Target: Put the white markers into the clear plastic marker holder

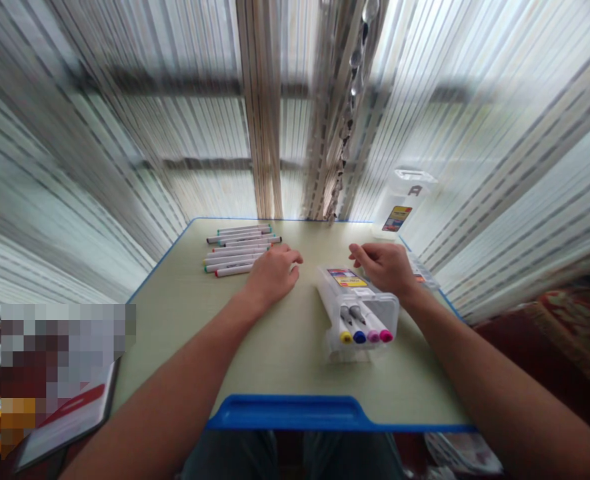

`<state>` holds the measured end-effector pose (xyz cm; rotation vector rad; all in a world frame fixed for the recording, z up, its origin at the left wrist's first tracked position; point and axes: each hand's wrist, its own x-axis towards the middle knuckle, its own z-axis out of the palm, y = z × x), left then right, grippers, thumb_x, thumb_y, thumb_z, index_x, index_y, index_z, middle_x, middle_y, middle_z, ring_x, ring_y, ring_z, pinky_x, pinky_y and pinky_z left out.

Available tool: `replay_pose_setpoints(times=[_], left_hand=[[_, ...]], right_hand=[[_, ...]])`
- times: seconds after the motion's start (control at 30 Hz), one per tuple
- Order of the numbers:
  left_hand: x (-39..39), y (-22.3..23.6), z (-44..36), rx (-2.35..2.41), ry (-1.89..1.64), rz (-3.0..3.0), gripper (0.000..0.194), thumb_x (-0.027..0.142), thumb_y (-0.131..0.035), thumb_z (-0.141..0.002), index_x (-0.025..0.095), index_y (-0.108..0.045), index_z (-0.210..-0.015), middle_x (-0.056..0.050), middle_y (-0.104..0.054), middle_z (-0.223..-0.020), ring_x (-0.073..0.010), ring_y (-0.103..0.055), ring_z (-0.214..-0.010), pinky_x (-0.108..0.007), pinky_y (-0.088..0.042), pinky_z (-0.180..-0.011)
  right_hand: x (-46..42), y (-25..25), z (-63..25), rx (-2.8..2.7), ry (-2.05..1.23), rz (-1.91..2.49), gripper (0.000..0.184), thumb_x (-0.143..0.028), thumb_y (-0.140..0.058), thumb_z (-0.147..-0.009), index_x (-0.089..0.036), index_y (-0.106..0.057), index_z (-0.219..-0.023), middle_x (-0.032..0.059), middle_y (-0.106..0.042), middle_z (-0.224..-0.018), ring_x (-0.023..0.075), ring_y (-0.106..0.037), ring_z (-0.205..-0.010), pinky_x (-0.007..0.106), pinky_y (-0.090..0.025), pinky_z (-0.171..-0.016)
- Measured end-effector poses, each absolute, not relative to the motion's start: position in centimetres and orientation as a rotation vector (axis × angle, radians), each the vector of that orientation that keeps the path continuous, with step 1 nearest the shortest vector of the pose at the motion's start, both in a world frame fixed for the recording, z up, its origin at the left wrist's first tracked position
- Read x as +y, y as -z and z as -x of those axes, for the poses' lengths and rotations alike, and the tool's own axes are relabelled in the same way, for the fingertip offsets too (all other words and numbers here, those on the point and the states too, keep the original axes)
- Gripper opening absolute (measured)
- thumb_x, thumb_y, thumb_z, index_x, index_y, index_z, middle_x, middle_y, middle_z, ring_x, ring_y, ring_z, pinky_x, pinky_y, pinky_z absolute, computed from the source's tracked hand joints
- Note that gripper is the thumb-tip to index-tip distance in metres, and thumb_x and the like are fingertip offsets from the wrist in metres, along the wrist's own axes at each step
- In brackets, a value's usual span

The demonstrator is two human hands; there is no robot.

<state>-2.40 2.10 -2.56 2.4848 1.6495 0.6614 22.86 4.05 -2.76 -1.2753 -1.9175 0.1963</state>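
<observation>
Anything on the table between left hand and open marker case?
Nothing; just bare tabletop between left hand and marker case, per head view.

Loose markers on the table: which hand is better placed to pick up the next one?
Left, I'd judge. The left hand is right beside the ends of the loose markers, while the right hand is farther off, beyond the clear case.

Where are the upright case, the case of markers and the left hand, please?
Upright case (pixel 398 217): head view, label on its front.
Case of markers (pixel 352 281): head view, label on its upper side.
Left hand (pixel 271 272): head view, back of the hand.
</observation>
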Motion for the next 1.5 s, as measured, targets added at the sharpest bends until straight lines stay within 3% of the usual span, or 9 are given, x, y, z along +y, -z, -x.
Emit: replay_pose_setpoints(times=[0.23, 0.47, 0.8, 1.17, 1.5], left_hand=[[2.0, 1.1, 3.4, 1.859, -0.585, -2.507, 0.032, 0.002, -0.055, -0.082, 0.018, -0.074, -0.102, -0.011, -0.07, -0.106, -0.0275, -0.065, -0.106, -0.039, -0.052, -0.098], [2.7, -0.6, 6.5, 2.02, -0.339, -2.286, 0.039, 0.0, -0.055, -0.075, 0.018, -0.069, -0.106, -0.011, -0.072, -0.111, -0.0294, -0.067, -0.106, -0.039, -0.053, -0.088], [2.5, -0.5, 6.1, 2.0, -0.169, -2.301, 0.03, 0.009, -0.056, -0.083, 0.019, -0.072, -0.105, -0.012, -0.075, -0.109, -0.0318, -0.069, -0.106, -0.039, -0.051, -0.085], [2.3, 0.3, 5.2, 1.824, -0.117, -2.375, 0.019, 0.011, -0.058, -0.086, 0.016, -0.074, -0.096, -0.012, -0.076, -0.102, -0.0261, -0.07, -0.096, -0.034, -0.048, -0.082], [1.4, 1.3, 2.8, 1.757, -0.112, -2.458, 0.024, 0.022, -0.048, -0.101, 0.011, -0.068, -0.109, -0.016, -0.07, -0.113, -0.0265, -0.067, -0.106, -0.035, -0.049, -0.092]], right_hand=[[4.2, 2.9, -23.0, -1.929, -0.214, 1.266, 0.045, -0.044, -0.056, -0.095, -0.018, -0.077, -0.065, 0.006, -0.073, -0.057, 0.0175, -0.069, -0.05, 0.026, -0.046, -0.052], [4.3, 3.0, -23.0, -1.933, -0.25, 1.26, 0.046, -0.042, -0.055, -0.095, -0.017, -0.074, -0.062, 0.0066, -0.074, -0.058, 0.0163, -0.067, -0.049, 0.026, -0.044, -0.052], [4.3, 2.9, -23.1, -1.944, -0.248, 1.253, 0.046, -0.04, -0.056, -0.096, -0.018, -0.073, -0.06, 0.0058, -0.072, -0.056, 0.0152, -0.065, -0.047, 0.026, -0.043, -0.052], [4.4, 3.1, -23.2, -1.958, -0.233, 1.254, 0.046, -0.04, -0.056, -0.096, -0.017, -0.073, -0.06, 0.0058, -0.073, -0.058, 0.0149, -0.065, -0.048, 0.025, -0.042, -0.052], [4.2, 2.9, -23.0, -1.961, -0.238, 1.265, 0.045, -0.041, -0.056, -0.096, -0.017, -0.075, -0.063, 0.0064, -0.074, -0.059, 0.0164, -0.068, -0.05, 0.025, -0.044, -0.052]])
